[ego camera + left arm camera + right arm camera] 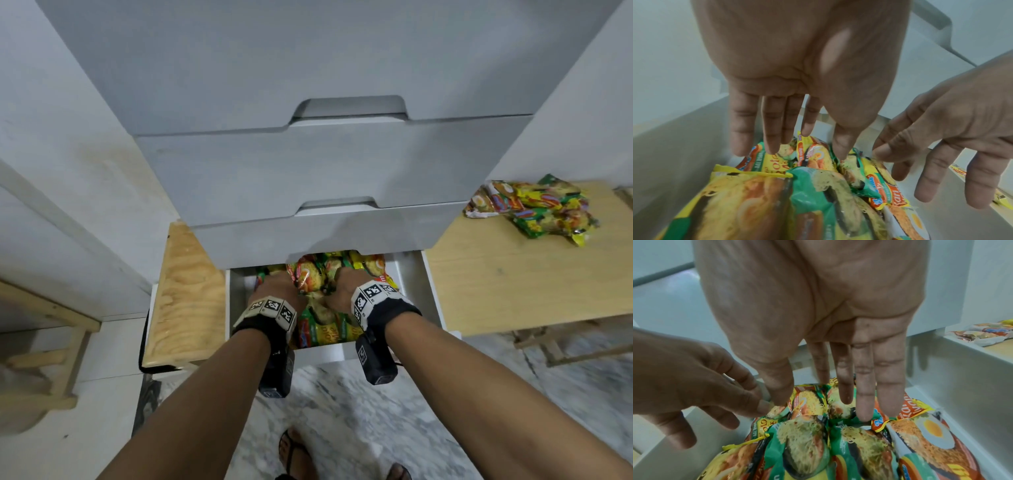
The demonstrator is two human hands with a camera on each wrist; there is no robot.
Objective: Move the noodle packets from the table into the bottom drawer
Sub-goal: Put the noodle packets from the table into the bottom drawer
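Observation:
The bottom drawer (pixel 432 291) stands pulled out, packed with yellow, green and orange noodle packets (pixel 313 274). Both my hands reach down into it side by side. My left hand (pixel 274 284) has straight fingers (pixel 772 142) whose tips rest on the packets (pixel 777 194). My right hand (pixel 346 284) is also flat and spread, its fingertips (pixel 863 410) touching the packets (pixel 838 443). Neither hand grips anything. More noodle packets (pixel 534 209) lie in a pile on the wooden table (pixel 507 284) at the right.
Two shut grey drawers (pixel 308 171) overhang the open one from above. A plywood board (pixel 185 298) leans left of the drawer, and a wooden frame (pixel 51 342) stands further left. My sandalled feet (pixel 294 452) are on the marble floor below.

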